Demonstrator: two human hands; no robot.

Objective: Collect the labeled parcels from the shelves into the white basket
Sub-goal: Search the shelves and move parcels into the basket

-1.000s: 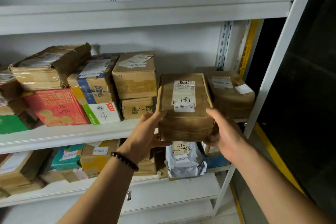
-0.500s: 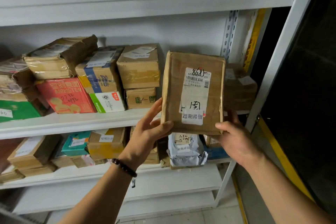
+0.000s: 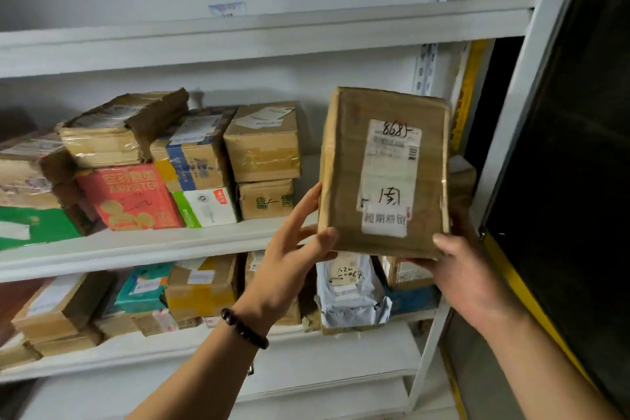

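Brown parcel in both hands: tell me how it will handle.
The brown parcel shows flat faces while upright, so it is probably stiff. Its glossy tape may be slippery. The left hand and right hand grip only its lower corners, so it could tip.

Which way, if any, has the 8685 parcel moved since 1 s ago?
Yes. The 8685 parcel, gripped by the left hand and right hand, has risen off the middle shelf and tipped upright, label facing the camera.
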